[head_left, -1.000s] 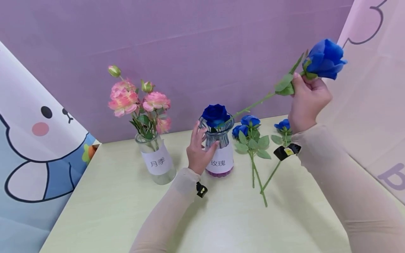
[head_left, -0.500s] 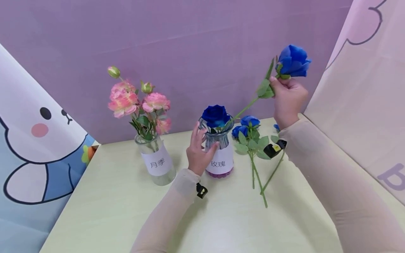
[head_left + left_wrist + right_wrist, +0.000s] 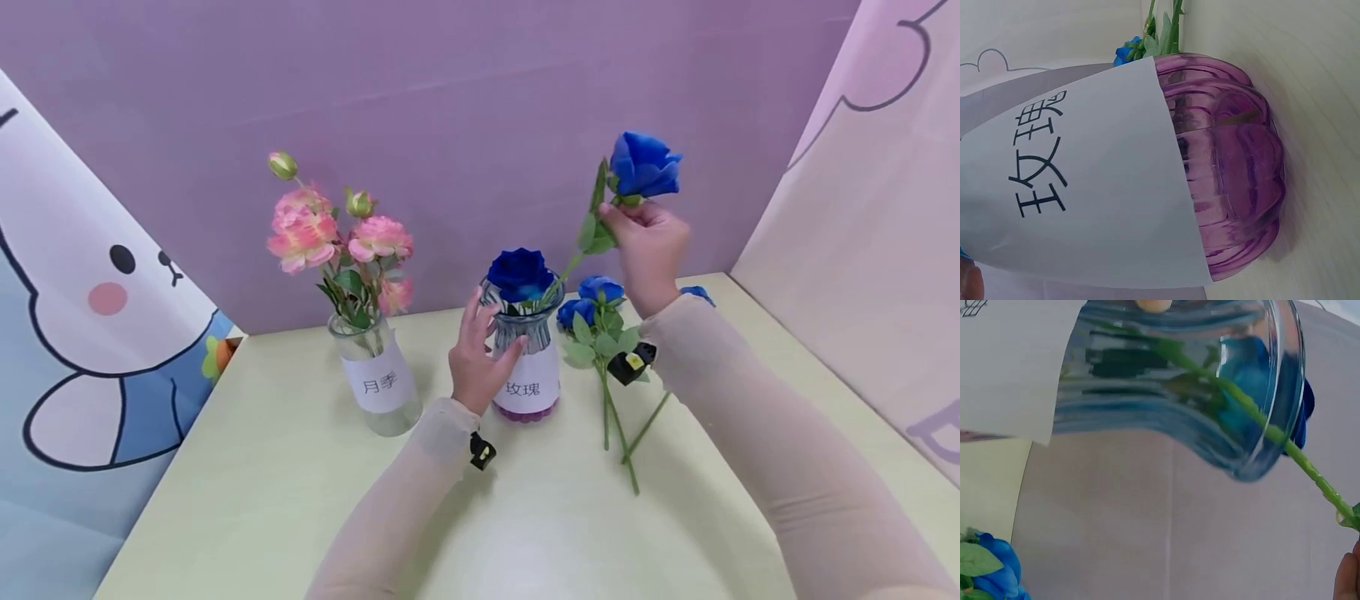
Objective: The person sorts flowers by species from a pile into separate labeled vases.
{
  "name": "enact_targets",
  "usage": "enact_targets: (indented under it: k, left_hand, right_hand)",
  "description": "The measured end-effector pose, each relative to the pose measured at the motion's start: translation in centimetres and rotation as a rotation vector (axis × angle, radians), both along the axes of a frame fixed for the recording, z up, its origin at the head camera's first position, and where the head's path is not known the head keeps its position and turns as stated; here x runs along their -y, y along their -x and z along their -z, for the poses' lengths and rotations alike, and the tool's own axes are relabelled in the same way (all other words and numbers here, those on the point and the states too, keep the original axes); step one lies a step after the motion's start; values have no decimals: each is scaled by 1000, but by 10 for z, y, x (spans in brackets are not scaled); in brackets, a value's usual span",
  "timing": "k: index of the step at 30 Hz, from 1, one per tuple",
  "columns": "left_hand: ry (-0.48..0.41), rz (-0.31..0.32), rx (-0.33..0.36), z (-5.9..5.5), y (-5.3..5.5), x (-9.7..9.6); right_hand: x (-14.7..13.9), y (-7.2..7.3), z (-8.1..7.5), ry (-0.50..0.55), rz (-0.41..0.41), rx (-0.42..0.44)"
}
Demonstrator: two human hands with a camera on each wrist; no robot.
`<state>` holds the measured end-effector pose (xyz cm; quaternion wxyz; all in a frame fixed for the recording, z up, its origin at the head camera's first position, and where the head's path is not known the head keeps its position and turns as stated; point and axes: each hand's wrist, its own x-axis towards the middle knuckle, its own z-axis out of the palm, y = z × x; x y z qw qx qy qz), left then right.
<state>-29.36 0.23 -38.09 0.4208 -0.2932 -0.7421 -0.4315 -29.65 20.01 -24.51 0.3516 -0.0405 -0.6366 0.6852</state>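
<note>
My left hand [image 3: 480, 354] holds the neck of a glass vase [image 3: 542, 379] with a purple base and a white label, thumb in front and fingers on the left. A dark blue rose [image 3: 519, 275] stands in that vase. Up to the right, my right hand [image 3: 651, 250] pinches a lighter blue rose [image 3: 647, 164] by the stem, just below its bloom. Its green stem [image 3: 1313, 474] slants down through the vase's mouth in the right wrist view, the lower part seen through the glass. In the left wrist view, the label [image 3: 1097, 187] and purple base fill the middle.
A clear labelled vase [image 3: 393, 417] of pink flowers [image 3: 378, 239] stands on the left. On the table [image 3: 570, 533], right of the held vase, lie several blue roses [image 3: 600, 289] with crossing stems. A purple cloth backdrop [image 3: 450, 125] rises behind the table.
My right hand has moved left and a little down with the blue rose, and its stem stands steeper and deeper in the vase. The left hand has stayed at the vase's neck.
</note>
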Motion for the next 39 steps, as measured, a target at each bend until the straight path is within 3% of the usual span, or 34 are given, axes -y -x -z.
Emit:
enact_targets:
  k: [5,10,15,17,23,25,28,35,39]
  left_hand:
    - [-1,11,30,2,-4,1]
    - [-6,7,17,3,-4,2]
    - [-13,7,20,0,-2,2]
    - [-11,4,19,0,-2,2]
    - [-14,12,4,0,-3,3]
    - [-13,23,7,1,-4,2]
    - [-12,30,14,1,-4,0]
    - [-28,17,15,-1,-4,-1]
    - [-30,16,19,-1,-4,-2]
  right_hand:
    - [9,-5,11,-213,-31,48]
    - [14,-6,23,-279,-105,40]
    - [13,-5,25,-351,-168,124]
    - [14,-5,26,-320,-207,164]
    - [18,-1,39,80,-400,150]
    - [18,-1,42,146,-419,128]
    - [17,-1,46,148,-402,110]
    - [21,0,49,14,-313,99]
    - [23,-2,52,-3,-298,100]
